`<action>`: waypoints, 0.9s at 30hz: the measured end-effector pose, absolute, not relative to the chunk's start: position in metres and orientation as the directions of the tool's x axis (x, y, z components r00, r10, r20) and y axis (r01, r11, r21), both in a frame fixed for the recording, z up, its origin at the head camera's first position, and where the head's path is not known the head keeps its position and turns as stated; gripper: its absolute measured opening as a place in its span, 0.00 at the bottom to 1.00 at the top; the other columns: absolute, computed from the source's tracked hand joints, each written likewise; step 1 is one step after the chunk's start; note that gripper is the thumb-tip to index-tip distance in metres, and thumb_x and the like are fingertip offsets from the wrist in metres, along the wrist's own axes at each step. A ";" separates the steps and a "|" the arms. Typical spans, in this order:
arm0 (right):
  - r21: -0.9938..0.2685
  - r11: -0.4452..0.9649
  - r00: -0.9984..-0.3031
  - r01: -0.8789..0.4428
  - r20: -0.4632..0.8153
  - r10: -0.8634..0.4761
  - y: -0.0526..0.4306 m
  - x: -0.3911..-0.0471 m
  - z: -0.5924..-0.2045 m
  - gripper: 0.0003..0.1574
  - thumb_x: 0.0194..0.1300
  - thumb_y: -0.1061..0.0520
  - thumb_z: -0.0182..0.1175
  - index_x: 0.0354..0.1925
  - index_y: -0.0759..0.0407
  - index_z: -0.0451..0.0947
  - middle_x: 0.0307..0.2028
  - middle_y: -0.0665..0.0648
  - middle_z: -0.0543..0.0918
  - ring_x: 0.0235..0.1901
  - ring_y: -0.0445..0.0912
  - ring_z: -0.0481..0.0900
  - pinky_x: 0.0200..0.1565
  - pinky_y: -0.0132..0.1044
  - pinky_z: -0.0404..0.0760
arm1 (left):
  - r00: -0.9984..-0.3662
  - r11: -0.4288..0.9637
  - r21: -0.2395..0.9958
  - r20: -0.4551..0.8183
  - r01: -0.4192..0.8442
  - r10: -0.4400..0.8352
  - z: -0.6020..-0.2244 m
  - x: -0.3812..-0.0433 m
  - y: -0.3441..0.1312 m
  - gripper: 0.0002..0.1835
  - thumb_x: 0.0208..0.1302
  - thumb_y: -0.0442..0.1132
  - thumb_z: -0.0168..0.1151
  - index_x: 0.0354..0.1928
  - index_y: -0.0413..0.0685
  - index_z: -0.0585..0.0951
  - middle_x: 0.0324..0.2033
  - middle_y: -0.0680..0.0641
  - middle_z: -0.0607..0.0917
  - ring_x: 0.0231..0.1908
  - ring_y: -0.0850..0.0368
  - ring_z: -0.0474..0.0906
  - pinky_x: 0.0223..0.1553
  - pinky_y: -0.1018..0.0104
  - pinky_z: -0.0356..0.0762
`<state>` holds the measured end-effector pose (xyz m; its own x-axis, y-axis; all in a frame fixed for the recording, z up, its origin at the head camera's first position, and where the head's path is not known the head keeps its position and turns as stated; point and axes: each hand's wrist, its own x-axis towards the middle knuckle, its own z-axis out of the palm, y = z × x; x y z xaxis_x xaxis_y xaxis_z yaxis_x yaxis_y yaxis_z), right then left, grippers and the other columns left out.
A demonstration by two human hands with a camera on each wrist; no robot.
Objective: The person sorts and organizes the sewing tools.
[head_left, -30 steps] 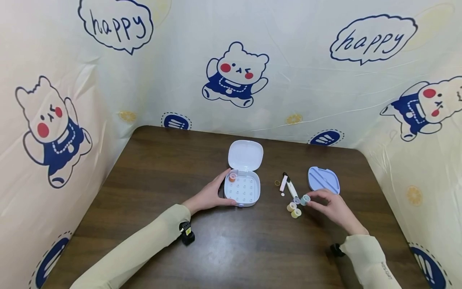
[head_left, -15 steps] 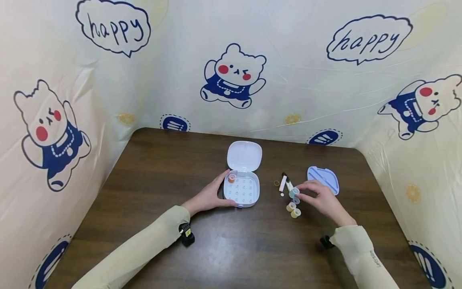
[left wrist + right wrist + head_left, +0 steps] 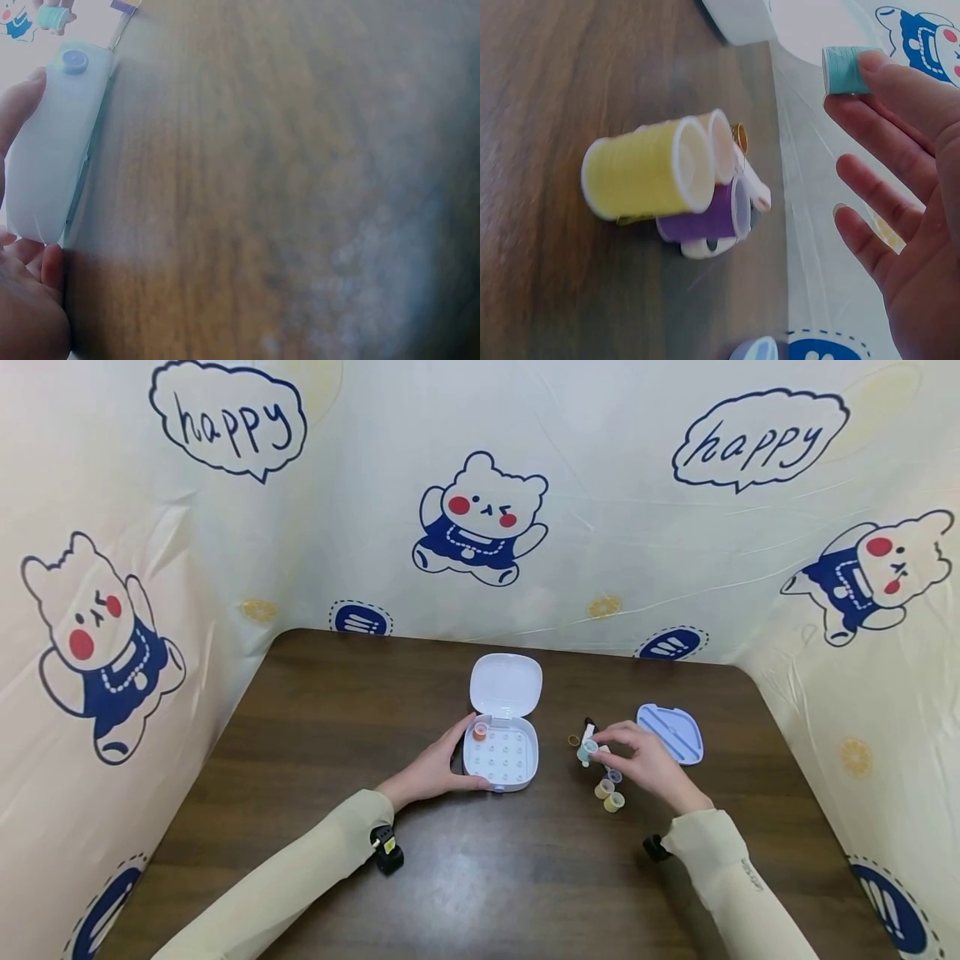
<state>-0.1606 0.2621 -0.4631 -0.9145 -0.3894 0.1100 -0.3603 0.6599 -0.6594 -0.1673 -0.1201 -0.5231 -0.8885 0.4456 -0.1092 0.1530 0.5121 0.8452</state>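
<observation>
My left hand (image 3: 429, 768) grips the left side of a white sewing box (image 3: 519, 758), thumb near its front latch (image 3: 75, 61). The box's lid (image 3: 507, 683) is swung open, and an orange thread spool (image 3: 480, 732) sits among the small pegs at its back left corner. Between thumb and fingers my right hand (image 3: 651, 767) pinches a teal thread spool (image 3: 844, 70), held up right of the box. Below that hand stand a yellow spool (image 3: 634, 174), a peach spool (image 3: 721, 146) and a purple spool (image 3: 705, 214) in a cluster.
A light blue tray (image 3: 670, 733) with a diagonal groove lies behind the right hand. Close to the spools are a gold ring-like piece (image 3: 573, 741) and a dark-tipped tool (image 3: 589, 727), partly hidden. Printed cloth (image 3: 480, 602) hangs at the table's back edge.
My right hand has carried the teal spool leftward and slightly back, from beside the other spools to over the small tools. The left hand keeps its grip on the box.
</observation>
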 end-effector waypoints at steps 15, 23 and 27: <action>-0.702 0.624 -0.912 -0.344 0.093 -0.399 0.233 -0.170 -0.458 0.16 0.67 0.53 0.73 0.52 0.54 0.89 0.49 0.56 0.84 0.52 0.58 0.80 0.56 0.62 0.79 | -0.886 0.507 0.847 -0.106 0.156 0.450 -0.524 -0.169 -0.120 0.65 0.55 0.56 0.81 0.85 0.58 0.47 0.81 0.46 0.55 0.80 0.48 0.52 0.77 0.45 0.53; -0.698 0.614 -0.904 -0.369 0.115 -0.413 0.215 -0.176 -0.457 0.15 0.66 0.53 0.73 0.51 0.54 0.89 0.48 0.54 0.85 0.50 0.53 0.79 0.51 0.61 0.81 | -0.886 0.504 0.850 -0.110 0.150 0.450 -0.523 -0.169 -0.120 0.64 0.55 0.56 0.81 0.85 0.59 0.47 0.82 0.46 0.54 0.80 0.48 0.51 0.77 0.44 0.53; -0.703 0.619 -0.906 -0.352 0.090 -0.413 0.207 -0.180 -0.456 0.16 0.67 0.52 0.73 0.51 0.53 0.89 0.48 0.54 0.85 0.51 0.52 0.79 0.51 0.60 0.80 | -0.886 0.497 0.854 -0.107 0.150 0.452 -0.525 -0.169 -0.120 0.64 0.55 0.56 0.81 0.85 0.59 0.47 0.82 0.46 0.54 0.80 0.48 0.51 0.77 0.44 0.53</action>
